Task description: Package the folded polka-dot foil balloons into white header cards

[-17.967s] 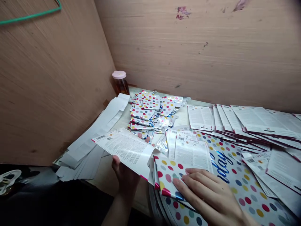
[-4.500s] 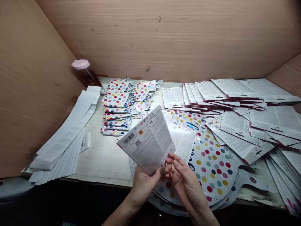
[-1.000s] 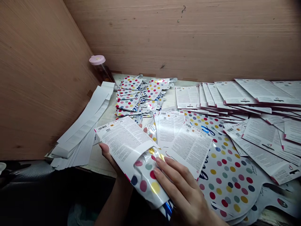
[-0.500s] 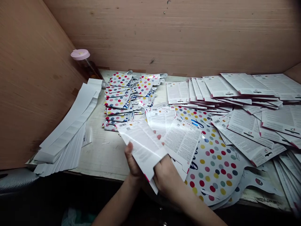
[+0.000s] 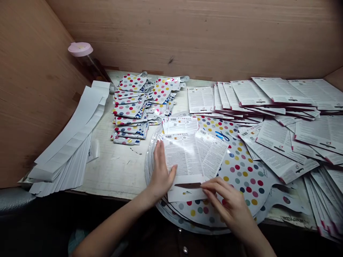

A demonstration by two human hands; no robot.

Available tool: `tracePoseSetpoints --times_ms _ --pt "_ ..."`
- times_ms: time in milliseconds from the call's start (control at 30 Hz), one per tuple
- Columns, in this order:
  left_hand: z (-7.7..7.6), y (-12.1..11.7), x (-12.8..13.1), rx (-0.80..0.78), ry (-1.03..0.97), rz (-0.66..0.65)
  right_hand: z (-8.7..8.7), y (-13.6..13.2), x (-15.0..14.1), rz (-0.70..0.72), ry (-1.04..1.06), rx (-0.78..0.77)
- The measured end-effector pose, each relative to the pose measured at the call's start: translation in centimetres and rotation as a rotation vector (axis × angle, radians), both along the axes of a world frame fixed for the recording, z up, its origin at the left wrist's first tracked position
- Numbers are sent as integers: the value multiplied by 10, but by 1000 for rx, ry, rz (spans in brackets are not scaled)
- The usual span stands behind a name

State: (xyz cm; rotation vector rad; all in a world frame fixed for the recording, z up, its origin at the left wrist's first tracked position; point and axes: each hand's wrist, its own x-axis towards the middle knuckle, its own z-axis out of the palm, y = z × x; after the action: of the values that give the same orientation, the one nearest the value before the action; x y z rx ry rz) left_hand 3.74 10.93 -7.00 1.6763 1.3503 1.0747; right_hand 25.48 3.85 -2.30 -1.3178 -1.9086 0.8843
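From the head view, the left hand (image 5: 160, 171) lies open, fingers spread, beside a printed card sleeve (image 5: 184, 192) on a polka-dot foil balloon (image 5: 238, 175); the right hand (image 5: 225, 200) curls loosely, fingertips at the sleeve's slit. Folded balloons (image 5: 128, 107) sit stacked left, loose instruction cards (image 5: 278, 142) fanned right, and white paper strips (image 5: 69, 139) lie far left on the surface (image 5: 118, 171).

Print: the text on the cards (image 5: 182, 157) is too small to read.
Balloon: the dotted foil balloon (image 5: 242, 175) lies partly hidden under the cards and the right hand (image 5: 227, 201).
Dark strip: the dark strip (image 5: 187, 185) on the nearest card could be a slit or a shadow.
Bottle: its contents are too dark to tell.
Arms: the bottom edge cuts off the left forearm (image 5: 112, 225) and right forearm (image 5: 258, 242).
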Motion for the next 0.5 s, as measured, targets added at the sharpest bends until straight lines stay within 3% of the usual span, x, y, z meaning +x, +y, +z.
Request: tracePoseSetpoints --times_ms 100,167,300,500 --pt "-3 4 1 321 489 -344 -34 7 -4 -165 -44 115" --pt "-5 11 4 345 628 -548 -51 8 -12 -202 -98 171" --pt "-4 26 4 245 749 -609 -61 4 -20 -194 -176 230" --pt "20 32 -8 175 704 -728 -52 6 -17 -152 -274 270"
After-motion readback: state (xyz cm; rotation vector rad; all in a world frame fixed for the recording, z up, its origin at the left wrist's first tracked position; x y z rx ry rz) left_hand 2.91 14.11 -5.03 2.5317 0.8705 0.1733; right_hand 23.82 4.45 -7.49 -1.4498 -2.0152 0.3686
